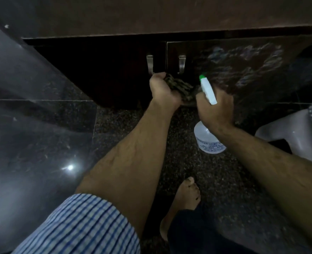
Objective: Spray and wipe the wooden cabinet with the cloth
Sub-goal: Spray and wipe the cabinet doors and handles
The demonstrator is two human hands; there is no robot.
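The dark wooden cabinet stands in front of me, with two doors and two metal handles. Its right door is streaked with wet spray marks. My left hand is shut on a bunched dark patterned cloth, low by the gap between the doors. My right hand grips a clear spray bottle by its white head, the green-tipped nozzle pointing at the right door.
Polished dark stone wall panels rise on the left. The floor is dark speckled stone, and my bare foot stands on it. A white plastic stool sits at the right, close to the cabinet.
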